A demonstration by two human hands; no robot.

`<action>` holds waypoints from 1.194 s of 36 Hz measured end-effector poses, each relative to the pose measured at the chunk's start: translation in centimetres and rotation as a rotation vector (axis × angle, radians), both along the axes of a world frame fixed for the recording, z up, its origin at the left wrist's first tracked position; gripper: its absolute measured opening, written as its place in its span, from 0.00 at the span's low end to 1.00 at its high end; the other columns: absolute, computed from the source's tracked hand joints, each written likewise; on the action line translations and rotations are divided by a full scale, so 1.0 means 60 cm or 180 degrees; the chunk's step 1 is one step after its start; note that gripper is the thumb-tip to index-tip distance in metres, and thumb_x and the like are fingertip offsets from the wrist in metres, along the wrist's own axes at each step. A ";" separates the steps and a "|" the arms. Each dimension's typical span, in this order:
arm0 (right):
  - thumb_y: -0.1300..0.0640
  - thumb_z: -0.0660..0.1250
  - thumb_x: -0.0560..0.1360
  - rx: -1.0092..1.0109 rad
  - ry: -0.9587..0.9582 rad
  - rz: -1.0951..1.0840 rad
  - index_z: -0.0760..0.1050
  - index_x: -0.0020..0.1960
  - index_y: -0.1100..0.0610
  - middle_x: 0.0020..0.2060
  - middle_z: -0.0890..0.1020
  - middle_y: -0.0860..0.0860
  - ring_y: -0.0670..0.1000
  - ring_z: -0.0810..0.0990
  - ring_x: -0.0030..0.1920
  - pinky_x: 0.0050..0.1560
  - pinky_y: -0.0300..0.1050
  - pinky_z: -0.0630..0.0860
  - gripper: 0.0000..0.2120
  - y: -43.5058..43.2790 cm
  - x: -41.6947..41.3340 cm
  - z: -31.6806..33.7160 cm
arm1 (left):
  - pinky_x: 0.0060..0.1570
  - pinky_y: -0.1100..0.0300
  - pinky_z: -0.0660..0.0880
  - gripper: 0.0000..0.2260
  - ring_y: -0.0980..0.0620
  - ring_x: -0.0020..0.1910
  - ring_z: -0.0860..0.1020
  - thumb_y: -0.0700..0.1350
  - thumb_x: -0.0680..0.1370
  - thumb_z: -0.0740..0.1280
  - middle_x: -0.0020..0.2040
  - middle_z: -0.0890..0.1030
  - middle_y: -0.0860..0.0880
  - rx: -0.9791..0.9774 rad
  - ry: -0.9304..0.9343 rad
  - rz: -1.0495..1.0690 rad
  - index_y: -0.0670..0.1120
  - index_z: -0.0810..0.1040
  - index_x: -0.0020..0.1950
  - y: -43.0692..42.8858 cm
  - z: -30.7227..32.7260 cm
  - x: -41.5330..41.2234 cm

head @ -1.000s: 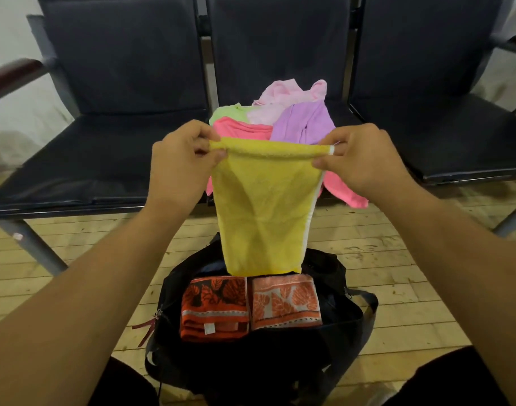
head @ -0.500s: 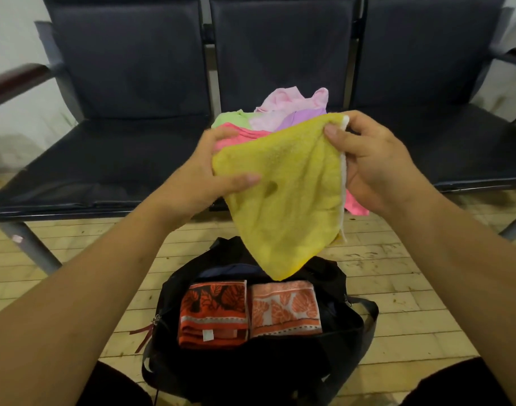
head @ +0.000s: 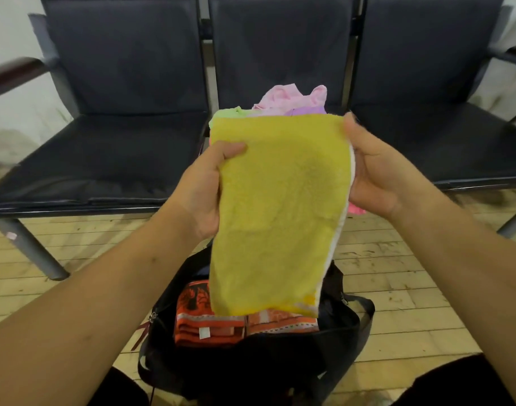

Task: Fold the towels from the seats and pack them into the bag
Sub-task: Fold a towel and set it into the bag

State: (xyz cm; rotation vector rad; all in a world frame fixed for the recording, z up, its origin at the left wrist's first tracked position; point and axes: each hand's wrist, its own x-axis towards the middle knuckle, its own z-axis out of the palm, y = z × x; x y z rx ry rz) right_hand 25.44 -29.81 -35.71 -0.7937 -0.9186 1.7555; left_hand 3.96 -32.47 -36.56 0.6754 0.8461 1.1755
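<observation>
Terrycloth, yellow folded towel (head: 277, 206) hangs between fingers above open black bag (head: 339, 341); left hand (head: 204, 186) and right hand (head: 377, 174) pinch side edges. Light, limp, likely sags; hold near corners.

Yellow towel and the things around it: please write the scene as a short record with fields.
held item: yellow towel, hanging over the bag
left hand: grips its left edge
right hand: grips its right edge
bag: black, open, on the floor
in bag: two folded orange patterned towels, side by side
middle seat: unfolded pile of pink, purple and green towels behind the yellow one
</observation>
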 end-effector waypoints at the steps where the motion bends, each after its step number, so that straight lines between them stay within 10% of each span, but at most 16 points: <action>1: 0.40 0.57 0.79 0.0039 0.0060 0.0256 0.77 0.69 0.54 0.63 0.82 0.53 0.53 0.81 0.63 0.58 0.51 0.81 0.27 -0.004 0.000 -0.004 | 0.39 0.48 0.82 0.13 0.43 0.46 0.86 0.47 0.80 0.64 0.51 0.86 0.43 -0.0001 -0.0018 0.0052 0.45 0.77 0.63 0.000 0.003 -0.001; 5: 0.45 0.75 0.69 -0.0109 -0.0411 0.1113 0.83 0.62 0.52 0.64 0.81 0.54 0.55 0.80 0.65 0.60 0.54 0.80 0.23 -0.017 -0.004 -0.042 | 0.40 0.46 0.83 0.12 0.43 0.47 0.85 0.48 0.79 0.65 0.49 0.86 0.44 -0.0044 0.0006 0.0272 0.46 0.77 0.61 0.005 0.013 -0.013; 9: 0.65 0.67 0.73 -0.0031 -0.0814 0.0990 0.75 0.67 0.56 0.62 0.82 0.54 0.55 0.82 0.63 0.61 0.52 0.79 0.22 -0.017 -0.021 -0.047 | 0.41 0.46 0.82 0.12 0.42 0.47 0.85 0.50 0.80 0.65 0.48 0.86 0.45 -0.0046 0.0074 0.0350 0.47 0.76 0.61 0.008 0.016 -0.031; 15: 0.60 0.66 0.72 0.0053 -0.0261 0.0523 0.79 0.61 0.59 0.57 0.84 0.57 0.57 0.85 0.56 0.54 0.52 0.83 0.18 -0.021 -0.037 -0.018 | 0.48 0.54 0.81 0.26 0.49 0.51 0.85 0.68 0.75 0.59 0.54 0.85 0.48 0.0141 0.0707 -0.0422 0.52 0.81 0.61 0.008 0.010 -0.048; 18: 0.56 0.68 0.72 -0.0072 -0.0140 0.0263 0.78 0.63 0.62 0.58 0.84 0.58 0.57 0.85 0.56 0.51 0.52 0.83 0.21 -0.019 -0.037 -0.009 | 0.40 0.57 0.81 0.34 0.52 0.45 0.85 0.73 0.60 0.72 0.49 0.86 0.50 0.0109 0.1171 -0.1033 0.51 0.80 0.58 0.000 -0.007 -0.051; 23: 0.53 0.69 0.75 -0.0253 -0.0457 -0.0158 0.78 0.64 0.60 0.56 0.85 0.57 0.56 0.85 0.55 0.50 0.51 0.84 0.20 -0.010 -0.025 0.000 | 0.45 0.58 0.82 0.19 0.52 0.48 0.85 0.41 0.69 0.75 0.49 0.86 0.51 0.0217 0.1073 -0.1060 0.48 0.78 0.59 0.000 -0.009 -0.040; 34: 0.39 0.64 0.75 -0.0507 -0.0245 0.0393 0.75 0.70 0.55 0.65 0.81 0.56 0.57 0.79 0.65 0.63 0.55 0.77 0.29 -0.002 -0.012 -0.009 | 0.40 0.51 0.83 0.15 0.46 0.48 0.86 0.48 0.78 0.68 0.52 0.86 0.46 -0.0058 0.0310 0.0042 0.46 0.78 0.63 -0.004 -0.001 -0.022; 43: 0.55 0.70 0.72 -0.0143 -0.0694 -0.0022 0.77 0.65 0.61 0.57 0.85 0.58 0.57 0.84 0.57 0.53 0.51 0.83 0.23 0.001 -0.011 -0.017 | 0.49 0.52 0.83 0.23 0.46 0.54 0.84 0.40 0.70 0.70 0.57 0.84 0.45 -0.0184 0.0786 -0.0719 0.44 0.77 0.65 0.012 -0.006 -0.045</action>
